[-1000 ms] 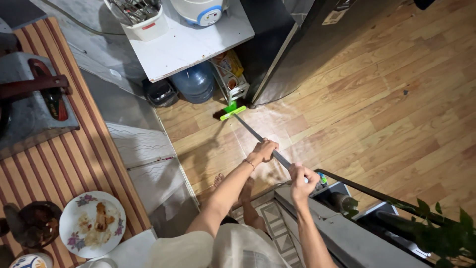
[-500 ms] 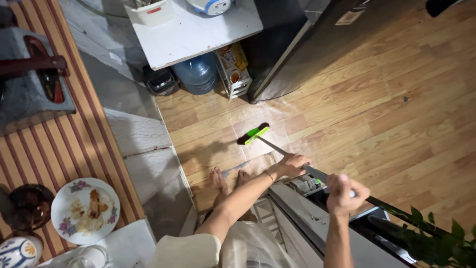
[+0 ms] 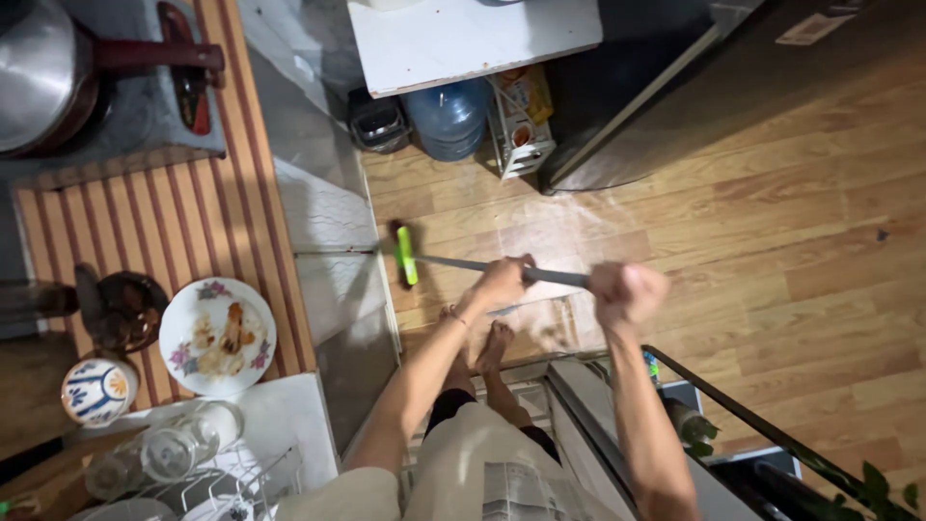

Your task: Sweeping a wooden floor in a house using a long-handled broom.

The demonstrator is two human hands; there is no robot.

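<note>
Sweeping a wooden floor (image 3: 772,241) with a long broom (image 3: 482,264). Left hand (image 3: 502,282) wrapped tight round the dark stick, lower down. Right hand (image 3: 629,292) shut in a fist round the top end of the same stick (a bit blurry, so no telling each finger). Stick lying almost flat across the view, with the green broom head (image 3: 406,255) down on the boards, just beside the grey side of the counter (image 3: 333,241).

Bare feet (image 3: 482,347) standing on the floor, right under the hands.

Near the broom head: a big blue water bottle (image 3: 449,116), a small dark bin (image 3: 378,122) and a wire rack with boxes (image 3: 524,121), all tucked under a white table (image 3: 473,39). Beside them, a tall dark fridge (image 3: 637,106).

On the striped counter top (image 3: 174,212): a dirty flowered plate (image 3: 217,337), a blue and white bowl (image 3: 98,390), a pan with a red handle (image 3: 58,77).

How far along? Hard to say. A pale, dusty patch (image 3: 569,232) showing on the boards in front of the fridge, so likely more left to sweep there. No dustpan and no neat pile in sight, so gathering up probably not done yet.
</note>
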